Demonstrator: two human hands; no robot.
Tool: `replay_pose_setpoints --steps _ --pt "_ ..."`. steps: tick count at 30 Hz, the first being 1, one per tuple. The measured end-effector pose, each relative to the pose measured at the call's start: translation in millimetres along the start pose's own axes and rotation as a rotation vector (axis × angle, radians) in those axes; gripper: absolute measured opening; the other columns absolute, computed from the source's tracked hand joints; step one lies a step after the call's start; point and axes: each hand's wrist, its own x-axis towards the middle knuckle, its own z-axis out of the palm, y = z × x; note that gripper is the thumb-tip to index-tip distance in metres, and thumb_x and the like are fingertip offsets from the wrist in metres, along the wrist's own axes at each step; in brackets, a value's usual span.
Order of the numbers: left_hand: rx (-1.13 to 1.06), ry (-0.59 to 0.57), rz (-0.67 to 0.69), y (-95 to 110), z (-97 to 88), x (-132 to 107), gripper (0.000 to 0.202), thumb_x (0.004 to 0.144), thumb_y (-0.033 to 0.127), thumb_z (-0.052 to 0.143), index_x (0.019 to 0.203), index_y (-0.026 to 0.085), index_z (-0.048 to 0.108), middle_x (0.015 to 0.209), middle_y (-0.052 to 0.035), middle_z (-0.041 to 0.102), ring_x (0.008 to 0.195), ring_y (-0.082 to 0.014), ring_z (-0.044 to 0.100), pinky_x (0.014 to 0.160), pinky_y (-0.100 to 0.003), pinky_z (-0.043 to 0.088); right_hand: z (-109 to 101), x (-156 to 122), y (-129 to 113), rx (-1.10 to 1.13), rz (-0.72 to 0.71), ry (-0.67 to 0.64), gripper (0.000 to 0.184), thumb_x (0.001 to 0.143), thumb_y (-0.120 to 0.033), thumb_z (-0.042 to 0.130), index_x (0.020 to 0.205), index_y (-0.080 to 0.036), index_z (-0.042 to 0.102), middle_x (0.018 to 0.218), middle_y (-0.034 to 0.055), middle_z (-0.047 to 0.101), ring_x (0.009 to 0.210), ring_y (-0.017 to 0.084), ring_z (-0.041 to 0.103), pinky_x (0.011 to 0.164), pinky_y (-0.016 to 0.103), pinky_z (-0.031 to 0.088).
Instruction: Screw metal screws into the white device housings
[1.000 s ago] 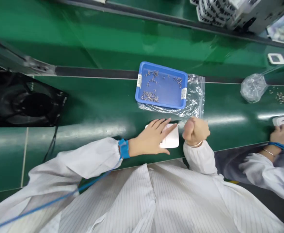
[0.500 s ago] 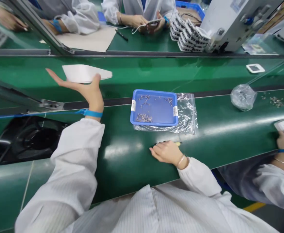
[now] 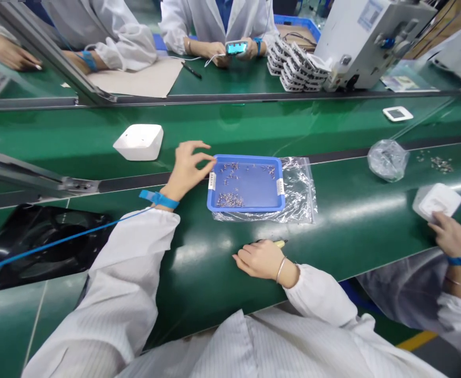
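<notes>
My left hand [image 3: 191,167] is open, thumb and fingers apart, with its fingertips at the left rim of a blue tray [image 3: 250,208]. Small metal screws [image 3: 230,200] lie in that tray, heaped at the near left and scattered along the far side. Behind my left hand a white plastic housing [image 3: 139,143] rests on the green strip beyond the dark rail. In front of the tray my right hand [image 3: 260,260] lies on the table, closed around a slim yellow and black tool [image 3: 280,243]. Most of the tool is hidden by the fingers.
A clear plastic bag [image 3: 303,189] lies under the tray. At left are a black fan [image 3: 53,241] and the blue wrist-strap cord [image 3: 76,232]. A co-worker's hand [image 3: 453,233] at right holds a white housing [image 3: 437,201]. A crumpled bag [image 3: 388,160] sits near it.
My left hand has let go of the white housing on the green strip and moved right and nearer, to the tray. My right hand stays closed in nearly the same place.
</notes>
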Motion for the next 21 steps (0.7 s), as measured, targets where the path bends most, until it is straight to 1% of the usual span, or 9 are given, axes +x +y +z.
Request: replay_pose_setpoints --steps 2,3,5,7,9,13,17,19,21 --pt "0.025 -0.152 0.103 8.6 7.1 3.1 0.023 0.091 0.042 0.057 0.086 0.023 0.069 0.133 -0.0069 0.054 0.130 -0.0312 0.041 0.110 -0.057 0.030 0.3 0.0 -0.2 0.000 0.004 -0.009 0.041 0.099 -0.033 0.037 0.066 -0.018 0.056 0.058 -0.0016 0.060 0.051 0.010 0.054 0.050 0.026 0.022" --pt "0.037 -0.191 0.109 11.3 10.2 3.7 0.020 0.089 0.039 0.059 0.088 0.022 0.069 0.135 -0.0082 0.053 0.129 -0.0327 0.042 0.108 -0.058 0.031 0.4 -0.1 -0.1 0.000 0.006 -0.013 0.041 0.099 -0.032 0.037 0.066 -0.018 0.057 0.058 -0.0014 0.060 0.051 0.010 0.054 0.050 0.026 0.022" --pt "0.051 -0.216 0.069 14.7 15.1 3.5 0.018 0.088 0.034 0.060 0.096 0.020 0.069 0.134 -0.0114 0.052 0.124 -0.0335 0.044 0.105 -0.057 0.035 0.9 -0.1 0.0 0.001 0.011 -0.016 0.041 0.099 -0.033 0.037 0.066 -0.018 0.057 0.059 -0.0012 0.061 0.051 0.010 0.054 0.050 0.025 0.023" --pt "0.051 -0.201 0.022 17.0 18.4 2.6 0.023 0.089 0.030 0.058 0.107 0.017 0.065 0.129 -0.0135 0.053 0.118 -0.0323 0.048 0.102 -0.054 0.039 1.5 -0.1 0.3 0.001 0.015 -0.015 0.042 0.099 -0.033 0.037 0.066 -0.018 0.058 0.060 -0.0009 0.061 0.051 0.011 0.055 0.050 0.026 0.023" --pt "0.051 -0.175 0.003 19.1 20.8 1.9 0.026 0.090 0.029 0.056 0.111 0.015 0.063 0.126 -0.0142 0.054 0.116 -0.0318 0.049 0.101 -0.053 0.040 2.2 -0.4 0.5 -0.001 0.017 -0.012 0.042 0.099 -0.034 0.038 0.066 -0.018 0.058 0.060 -0.0006 0.062 0.051 0.011 0.055 0.050 0.027 0.022" --pt "0.047 -0.112 -0.045 22.6 26.6 1.7 0.018 0.091 0.026 0.053 0.098 0.015 0.066 0.124 -0.0131 0.052 0.115 -0.0316 0.048 0.100 -0.052 0.042 2.9 -1.0 1.3 -0.011 0.024 -0.002 0.042 0.099 -0.034 0.038 0.066 -0.018 0.058 0.061 -0.0006 0.063 0.051 0.011 0.054 0.050 0.027 0.022" --pt "0.018 -0.082 -0.049 26.4 30.4 2.0 0.021 0.094 0.026 0.049 0.085 0.014 0.064 0.117 -0.0144 0.051 0.110 -0.0306 0.050 0.099 -0.051 0.044 3.3 0.2 2.3 -0.032 0.019 0.029 0.042 0.099 -0.034 0.039 0.065 -0.018 0.058 0.059 -0.0005 0.062 0.050 0.010 0.052 0.049 0.028 0.019" --pt "0.028 -0.048 -0.049 31.0 29.9 1.0 0.023 0.095 0.027 0.046 0.086 0.014 0.062 0.113 -0.0146 0.053 0.108 -0.0300 0.051 0.097 -0.050 0.045 3.0 0.3 2.4 -0.044 0.006 0.052 0.042 0.098 -0.033 0.039 0.064 -0.018 0.057 0.059 -0.0008 0.061 0.049 0.010 0.050 0.049 0.029 0.018" --pt "0.055 0.000 -0.047 38.0 28.1 -3.2 0.023 0.097 0.030 0.044 0.092 0.015 0.061 0.116 -0.0154 0.055 0.110 -0.0311 0.051 0.097 -0.052 0.043 1.0 -2.4 2.8 -0.058 -0.006 0.080 0.042 0.099 -0.034 0.039 0.064 -0.018 0.056 0.058 -0.0015 0.059 0.047 0.009 0.046 0.049 0.029 0.017"
